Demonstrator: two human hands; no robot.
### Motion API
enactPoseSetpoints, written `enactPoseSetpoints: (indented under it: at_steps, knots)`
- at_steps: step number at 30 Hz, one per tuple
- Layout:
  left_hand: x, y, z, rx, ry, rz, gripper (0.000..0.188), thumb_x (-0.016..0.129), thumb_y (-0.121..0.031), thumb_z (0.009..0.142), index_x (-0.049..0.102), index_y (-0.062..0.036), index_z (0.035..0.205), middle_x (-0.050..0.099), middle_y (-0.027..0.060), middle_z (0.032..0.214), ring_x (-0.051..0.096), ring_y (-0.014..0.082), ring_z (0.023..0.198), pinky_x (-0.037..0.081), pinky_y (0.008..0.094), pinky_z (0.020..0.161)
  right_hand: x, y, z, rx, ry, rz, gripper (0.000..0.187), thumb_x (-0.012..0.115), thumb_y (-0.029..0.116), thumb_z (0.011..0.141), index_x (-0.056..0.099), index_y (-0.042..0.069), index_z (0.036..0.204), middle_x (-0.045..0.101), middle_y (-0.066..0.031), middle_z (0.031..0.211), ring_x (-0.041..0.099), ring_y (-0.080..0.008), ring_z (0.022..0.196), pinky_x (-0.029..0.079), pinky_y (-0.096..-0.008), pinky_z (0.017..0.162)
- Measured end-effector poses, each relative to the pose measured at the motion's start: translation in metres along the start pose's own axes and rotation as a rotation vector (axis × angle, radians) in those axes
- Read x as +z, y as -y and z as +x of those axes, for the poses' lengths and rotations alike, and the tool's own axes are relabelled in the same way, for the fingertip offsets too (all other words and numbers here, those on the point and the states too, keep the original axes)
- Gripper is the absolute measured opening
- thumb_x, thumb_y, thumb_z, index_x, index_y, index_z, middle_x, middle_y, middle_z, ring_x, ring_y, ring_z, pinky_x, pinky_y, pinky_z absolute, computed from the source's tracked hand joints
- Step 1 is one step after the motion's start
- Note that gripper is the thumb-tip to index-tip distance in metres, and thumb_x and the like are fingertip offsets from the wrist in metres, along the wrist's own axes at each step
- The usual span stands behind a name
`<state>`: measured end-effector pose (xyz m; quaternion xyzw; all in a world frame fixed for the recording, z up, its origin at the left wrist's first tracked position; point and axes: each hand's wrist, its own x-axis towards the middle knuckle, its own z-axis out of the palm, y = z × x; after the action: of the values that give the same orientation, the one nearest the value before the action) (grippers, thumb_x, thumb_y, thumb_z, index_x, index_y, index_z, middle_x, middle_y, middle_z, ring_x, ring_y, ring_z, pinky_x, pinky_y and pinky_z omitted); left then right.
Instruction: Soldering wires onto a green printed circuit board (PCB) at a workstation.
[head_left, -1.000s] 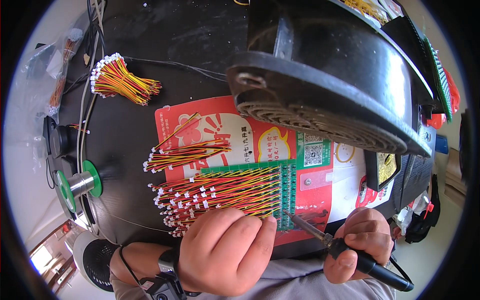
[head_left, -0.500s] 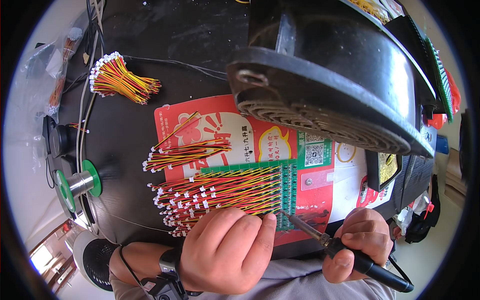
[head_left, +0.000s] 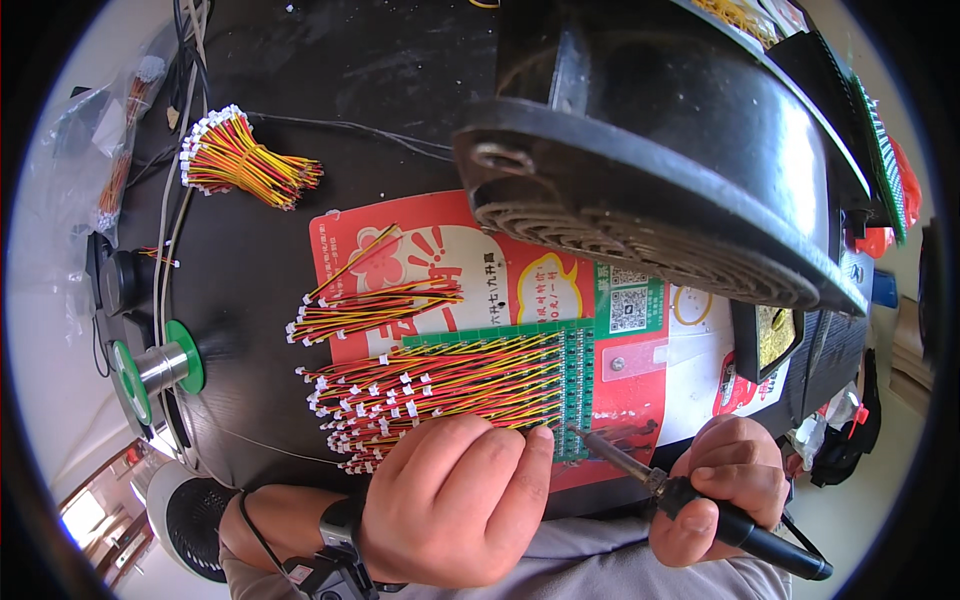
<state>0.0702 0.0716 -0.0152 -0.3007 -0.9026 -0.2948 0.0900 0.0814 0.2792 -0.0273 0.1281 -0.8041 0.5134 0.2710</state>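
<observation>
My right hand [head_left: 722, 490] is wrapped round the black handle of a soldering iron [head_left: 745, 532], whose metal tip points left at the lower right part of a green circuit board panel [head_left: 575, 375]. My left hand [head_left: 455, 500] is closed at the panel's lower edge, thumb and forefinger pressed together near the iron's tip; what they pinch is hidden. Rows of red, yellow and black wires [head_left: 480, 378] with white connectors lie from the panel leftward, partly under my left hand. Above them is a small pile of loose connector wires [head_left: 385, 305].
A large black fan [head_left: 660, 200] overhangs the back right. A solder spool [head_left: 160, 368] stands left, its thin strand running toward my left hand. A banded wire bundle [head_left: 245, 160] lies far left. The panel rests on a red printed sheet [head_left: 630, 400]; a yellow sponge holder [head_left: 775, 335] sits right.
The soldering iron's tip has shifted slightly right, away from my left fingertips, as my right hand moved a little. My left hand, the panel and the wires look unmoved.
</observation>
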Motion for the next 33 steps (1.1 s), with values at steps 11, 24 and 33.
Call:
enactPoseSetpoints:
  at_steps: [11,24,33]
  knots:
    - [0.0024,0.0021,-0.0043,-0.009,-0.037,-0.042,0.025,0.069,0.006,0.066,0.070,0.0063,0.092,0.059,0.0089,0.079,0.057,0.0231,0.063,0.049,0.0337,0.056,-0.0005,0.0047,-0.0001,0.039,0.037,-0.010,0.033,0.069,0.030,0.086,0.053,0.002,0.080,0.044,-0.0023,0.054,0.043,-0.0114,0.043,0.032,-0.0234,0.038]
    - [0.0017,0.0011,-0.0029,-0.010,-0.002,-0.012,0.027,0.071,0.003,0.065,0.071,0.0056,0.092,0.060,0.0089,0.080,0.058,0.0234,0.065,0.051,0.0340,0.060,-0.0010,0.0031,0.0019,0.029,0.064,-0.009,0.032,0.069,0.029,0.087,0.052,0.002,0.081,0.044,-0.0024,0.054,0.044,-0.0113,0.043,0.031,-0.0232,0.038]
    - [0.0020,0.0060,-0.0041,-0.004,-0.010,-0.030,0.025,0.071,0.002,0.067,0.071,0.0059,0.092,0.060,0.0102,0.080,0.059,0.0242,0.066,0.051,0.0338,0.061,-0.0015,0.0050,-0.0015,0.053,0.020,0.032,0.033,0.062,0.032,0.091,0.049,0.003,0.084,0.043,-0.0024,0.058,0.043,-0.0125,0.047,0.031,-0.0252,0.040]
